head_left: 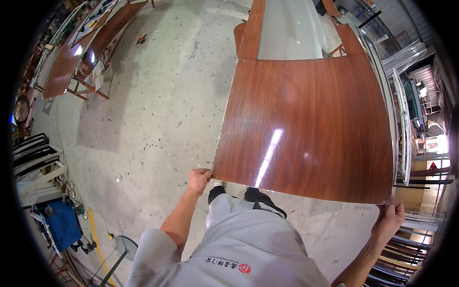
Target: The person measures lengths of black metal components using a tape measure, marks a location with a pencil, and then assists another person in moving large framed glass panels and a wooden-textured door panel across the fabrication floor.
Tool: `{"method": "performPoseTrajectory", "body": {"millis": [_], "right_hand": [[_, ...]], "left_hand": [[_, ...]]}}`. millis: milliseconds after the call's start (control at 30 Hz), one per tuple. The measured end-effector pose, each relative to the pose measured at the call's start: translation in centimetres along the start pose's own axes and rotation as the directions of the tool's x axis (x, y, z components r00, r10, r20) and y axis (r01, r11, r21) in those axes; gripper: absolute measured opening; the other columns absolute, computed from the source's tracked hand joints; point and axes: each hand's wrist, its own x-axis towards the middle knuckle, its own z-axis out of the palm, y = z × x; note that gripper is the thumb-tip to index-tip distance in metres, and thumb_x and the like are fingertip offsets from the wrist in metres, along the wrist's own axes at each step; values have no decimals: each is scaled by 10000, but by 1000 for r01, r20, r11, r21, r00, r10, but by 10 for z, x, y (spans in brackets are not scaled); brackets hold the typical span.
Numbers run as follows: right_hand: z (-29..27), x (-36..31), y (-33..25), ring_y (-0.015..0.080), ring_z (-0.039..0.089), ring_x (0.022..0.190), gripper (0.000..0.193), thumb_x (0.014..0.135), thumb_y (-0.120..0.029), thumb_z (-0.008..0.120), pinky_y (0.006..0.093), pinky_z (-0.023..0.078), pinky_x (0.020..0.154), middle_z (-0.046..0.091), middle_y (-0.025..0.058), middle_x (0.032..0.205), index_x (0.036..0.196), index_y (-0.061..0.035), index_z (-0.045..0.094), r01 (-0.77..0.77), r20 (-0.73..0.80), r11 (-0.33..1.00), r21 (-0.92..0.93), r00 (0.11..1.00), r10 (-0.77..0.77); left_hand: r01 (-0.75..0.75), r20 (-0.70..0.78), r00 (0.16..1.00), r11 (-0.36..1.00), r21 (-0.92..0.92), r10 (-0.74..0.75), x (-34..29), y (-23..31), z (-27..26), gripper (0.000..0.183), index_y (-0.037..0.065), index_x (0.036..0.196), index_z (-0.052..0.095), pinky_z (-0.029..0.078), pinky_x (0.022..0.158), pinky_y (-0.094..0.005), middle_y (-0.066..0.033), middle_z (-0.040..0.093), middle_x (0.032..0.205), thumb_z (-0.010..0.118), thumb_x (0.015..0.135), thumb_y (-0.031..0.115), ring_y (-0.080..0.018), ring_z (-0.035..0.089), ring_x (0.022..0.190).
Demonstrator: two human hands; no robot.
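A large glossy brown wood-grain door panel (306, 119) stretches away in front of me. Toward its far end is an opening with a pale glass pane (290, 31) in it. My left hand (199, 181) is closed on the panel's near left corner, thumb and fingers pinching the edge. At the near right corner, my right hand (393, 214) is closed on the edge in the same way. My shoes show on the floor just below the near edge. What supports the panel underneath is mostly hidden.
At the far left, a bench (91, 62) bears another brown panel and some tools. Dark and white frame profiles (38, 165) are stacked at left, above a blue bin (63, 225). Racks of long profiles (401, 248) and white frames (401, 124) line the right side.
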Motion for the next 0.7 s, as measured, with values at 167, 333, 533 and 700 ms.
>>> {"method": "performPoseTrajectory", "body": {"millis": [167, 333, 533, 700], "right_hand": [[-5, 3, 9, 105, 569, 713, 94, 888, 51, 492, 252, 518, 698, 603, 61, 829, 856, -4, 562, -48, -8, 999, 11, 999, 48], [-11, 10, 21, 110, 592, 748, 90, 895, 39, 507, 264, 535, 730, 600, 50, 868, 891, -6, 584, -54, 9, 998, -33, 998, 54], [-21, 17, 37, 109, 595, 743, 88, 898, 34, 517, 268, 546, 738, 596, 48, 864, 923, -5, 592, -58, 62, 998, -20, 996, 59], [-22, 17, 42, 111, 605, 760, 74, 908, 23, 529, 275, 551, 751, 606, 54, 881, 939, -3, 591, -71, 68, 997, -11, 995, 71]], "left_hand": [[24, -48, 999, 993, 113, -18, 0, 2, 3, 160, -48, 747, 709, 352, 486, -275, -16, 576, 613, 631, 783, 86, -85, 455, 539], [-22, -34, 999, 984, 180, 28, 9, -17, -2, 186, -36, 735, 719, 356, 486, -301, -19, 548, 579, 617, 772, 116, -93, 439, 530], [13, -76, 997, 958, 285, 9, 0, 4, 9, 215, -58, 787, 721, 437, 564, -323, -63, 601, 614, 609, 785, 126, -124, 510, 576], [-115, -77, 985, 919, 377, 155, 6, -8, 9, 210, -30, 805, 731, 489, 657, -357, -170, 658, 669, 611, 780, 140, -226, 612, 633]]}}
